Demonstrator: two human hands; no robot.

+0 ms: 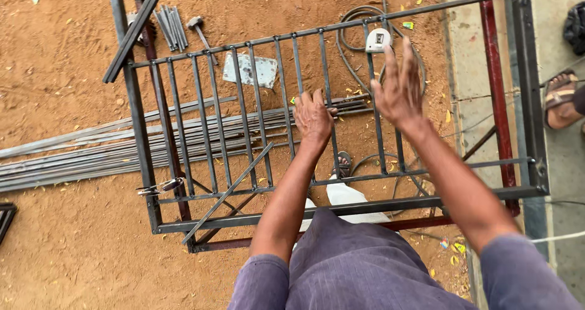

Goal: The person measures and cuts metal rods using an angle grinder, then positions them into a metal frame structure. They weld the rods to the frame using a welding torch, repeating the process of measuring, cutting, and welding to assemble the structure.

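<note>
Sandy ground carries the metal grille frame at frame centre. My left hand closes its fingers on one vertical bar; my right hand hovers, fingers spread wide, empty. Risk, in my judgement: a one-handed hold lets the grille tip.

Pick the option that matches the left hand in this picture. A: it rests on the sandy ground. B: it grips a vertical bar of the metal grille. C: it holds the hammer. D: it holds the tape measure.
B: the left hand is closed around a vertical bar of the metal grille, while the right hand hovers open beside it.
</note>
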